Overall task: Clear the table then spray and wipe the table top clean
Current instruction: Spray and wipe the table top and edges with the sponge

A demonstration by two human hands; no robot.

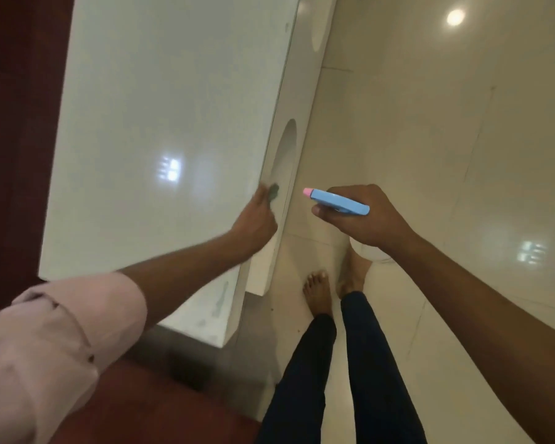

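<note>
A glossy white table top [148,123] fills the left and middle of the head view. My left hand [253,222] is at the table's right edge and holds a small dark grey-green cloth [273,191] against the surface; the hand is motion-blurred. My right hand [362,216] is off the table, over the floor, gripping a blue spray bottle [337,203] with a pink nozzle that points left toward the table. The white bottle body shows just below that hand.
Cream floor tiles [446,139] spread to the right. My bare feet [318,293] and dark trousers stand beside the table's right side. Dark red upholstery [20,155] borders the table on the left and the bottom. The table's white side panel has oval cut-outs [285,149].
</note>
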